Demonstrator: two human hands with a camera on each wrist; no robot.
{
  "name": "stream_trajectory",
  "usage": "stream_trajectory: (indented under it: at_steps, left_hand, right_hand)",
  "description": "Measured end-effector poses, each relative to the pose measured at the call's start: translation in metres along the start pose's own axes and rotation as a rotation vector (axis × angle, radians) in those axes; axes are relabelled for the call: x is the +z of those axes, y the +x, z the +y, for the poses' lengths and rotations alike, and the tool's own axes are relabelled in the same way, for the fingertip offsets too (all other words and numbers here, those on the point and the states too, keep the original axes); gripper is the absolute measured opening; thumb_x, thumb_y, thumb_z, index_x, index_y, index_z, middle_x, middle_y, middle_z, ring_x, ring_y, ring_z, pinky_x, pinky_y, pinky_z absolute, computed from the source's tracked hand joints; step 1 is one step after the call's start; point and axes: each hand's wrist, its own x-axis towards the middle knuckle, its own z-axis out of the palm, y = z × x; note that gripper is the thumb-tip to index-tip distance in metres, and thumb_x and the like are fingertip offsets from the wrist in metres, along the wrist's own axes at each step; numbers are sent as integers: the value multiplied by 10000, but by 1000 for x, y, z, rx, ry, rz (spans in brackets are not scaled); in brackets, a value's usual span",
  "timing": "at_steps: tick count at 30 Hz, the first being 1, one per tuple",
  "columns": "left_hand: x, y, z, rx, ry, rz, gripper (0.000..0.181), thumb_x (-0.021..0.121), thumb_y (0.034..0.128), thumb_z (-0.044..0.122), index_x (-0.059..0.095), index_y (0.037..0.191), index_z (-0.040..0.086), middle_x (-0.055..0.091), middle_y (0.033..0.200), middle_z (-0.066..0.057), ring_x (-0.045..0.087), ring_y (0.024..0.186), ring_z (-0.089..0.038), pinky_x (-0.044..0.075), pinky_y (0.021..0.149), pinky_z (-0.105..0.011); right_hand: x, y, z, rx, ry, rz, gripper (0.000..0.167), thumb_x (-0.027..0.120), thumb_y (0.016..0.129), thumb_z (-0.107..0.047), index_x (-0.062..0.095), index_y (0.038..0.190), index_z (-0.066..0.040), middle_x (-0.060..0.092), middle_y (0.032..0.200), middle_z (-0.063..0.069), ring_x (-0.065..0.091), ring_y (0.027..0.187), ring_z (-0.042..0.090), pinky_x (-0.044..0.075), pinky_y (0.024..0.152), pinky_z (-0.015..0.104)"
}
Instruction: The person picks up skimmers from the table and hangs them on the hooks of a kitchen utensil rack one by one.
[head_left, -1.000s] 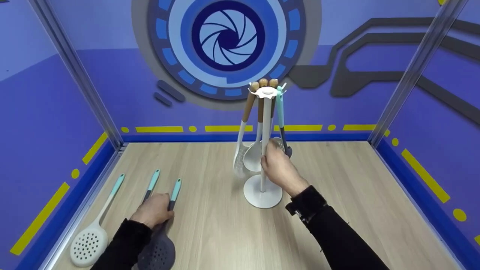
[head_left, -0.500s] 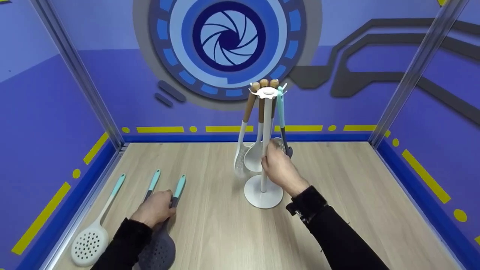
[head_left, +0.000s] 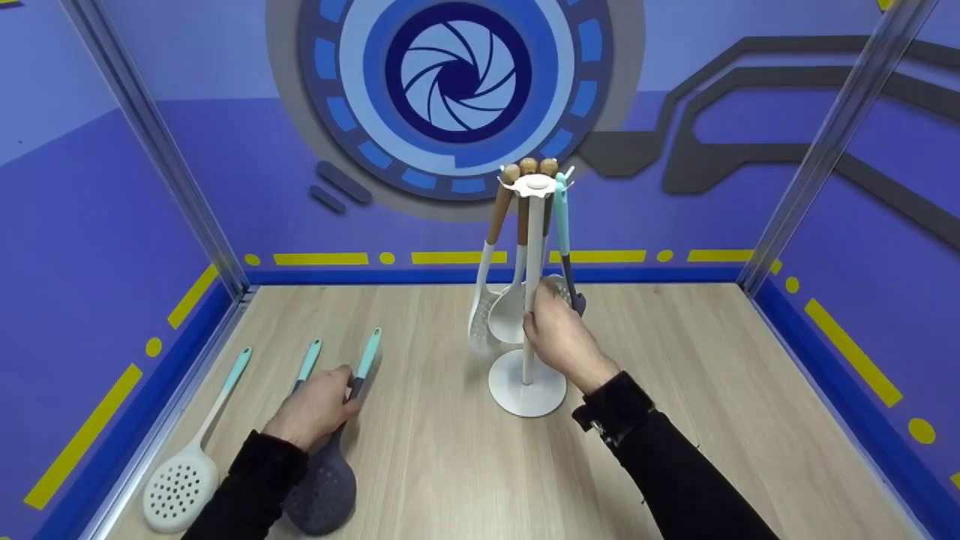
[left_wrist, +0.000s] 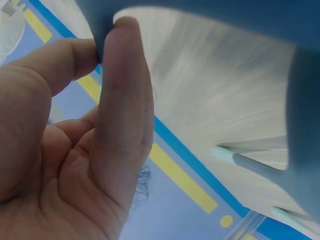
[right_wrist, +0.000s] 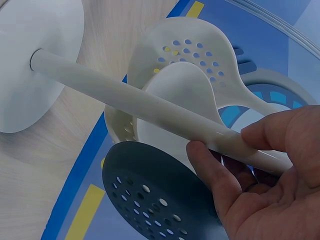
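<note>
My left hand pinches the dark neck of a grey skimmer with a turquoise handle. In the left wrist view, thumb and fingers meet on that dark neck. Whether the skimmer's head touches the table cannot be told. My right hand grips the pole of a white utensil stand, which stands upright. From its top ring hang brown-handled utensils, among them a ladle and a white skimmer. A dark perforated skimmer with a turquoise handle hangs at the right.
A cream skimmer lies at the far left of the wooden table. Between it and my left hand lies another turquoise-handled utensil, its lower part hidden by the hand and sleeve. Blue panels and metal posts enclose the table.
My left hand has moved slightly forward and right with the grey skimmer, whose handle end has shifted away from me. The right hand and the stand have stayed put.
</note>
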Motion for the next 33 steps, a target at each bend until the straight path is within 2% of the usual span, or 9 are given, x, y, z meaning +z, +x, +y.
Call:
stream_trajectory:
  at_steps: [7, 14, 20, 26, 33]
  left_hand:
    - [-3, 4, 10, 15, -9, 32, 268, 706, 907, 97, 621, 1141, -2, 611, 816, -31, 556, 646, -139, 448, 509, -292]
    - [-4, 9, 22, 28, -13, 72, 231, 700, 923, 137, 628, 1122, 46, 605, 787, 2, 552, 618, -129, 446, 503, -295]
    - [-4, 12, 33, 43, -45, 105, 279, 693, 929, 157, 627, 1184, 65, 612, 786, 14, 559, 590, -109, 444, 485, -287]
    - [-4, 15, 44, 90, -36, 141, 268, 697, 937, 175, 628, 1184, 96, 618, 798, 21, 555, 582, -97, 446, 485, -283]
    - [-4, 16, 55, 126, -78, 188, 216, 682, 953, 183, 631, 1157, 135, 619, 838, 42, 559, 616, -87, 459, 498, -277]
  right_hand:
    - [1, 1, 1, -6, 9, 7, 407, 527, 969, -25, 424, 1350, 73, 581, 1193, 231, 623, 1121, 335, 564, 839, 422]
    - [1, 0, 1, -13, 7, 10, 417, 533, 966, -20, 421, 1356, 77, 579, 1195, 237, 625, 1123, 343, 566, 845, 423]
    - [0, 0, 0, -6, -17, 4, 387, 533, 981, -44, 415, 1329, 74, 569, 1165, 225, 644, 1052, 317, 578, 763, 402]
    - [1, -1, 0, 5, -22, 3, 408, 528, 983, -50, 405, 1351, 75, 574, 1180, 231, 652, 1058, 325, 583, 754, 393]
    - [1, -1, 0, -2, -20, 7, 416, 538, 976, -40, 412, 1358, 65, 578, 1178, 228, 653, 1056, 330, 581, 771, 397]
